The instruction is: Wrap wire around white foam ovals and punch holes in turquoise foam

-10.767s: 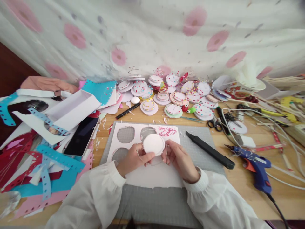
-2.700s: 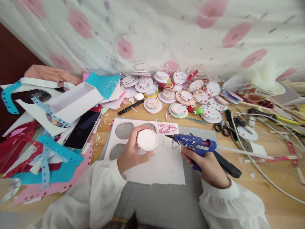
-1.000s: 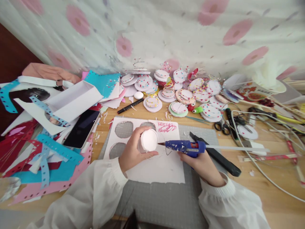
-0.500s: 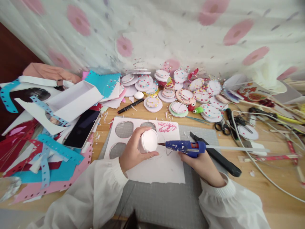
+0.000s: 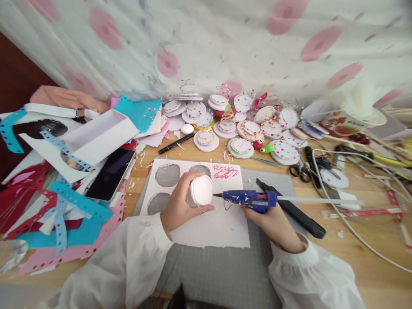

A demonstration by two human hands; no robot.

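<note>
Thumb and fingers of my left hand (image 5: 180,199) wrap round a small white round paper piece (image 5: 202,190), its flat face turned up. My right hand (image 5: 275,225) grips a blue hot glue gun (image 5: 249,200), and its nozzle meets or nearly meets the right rim of the white piece. A long glue stick (image 5: 322,200) sticks out of the gun's back end. Under both hands lies a white sheet (image 5: 209,231) with round holes cut in it and red scribbles. A black utility knife (image 5: 292,210) rests on the grey cutting mat (image 5: 215,270), right of the sheet.
Several small layered paper discs with coloured dots (image 5: 207,138) crowd the back. Paper scraps (image 5: 80,201), a white box (image 5: 99,133) and a phone (image 5: 111,174) lie left. Scissors (image 5: 301,171), a white cable (image 5: 347,227) and a noodle tub (image 5: 350,122) are right. A black marker (image 5: 176,143) lies behind the sheet.
</note>
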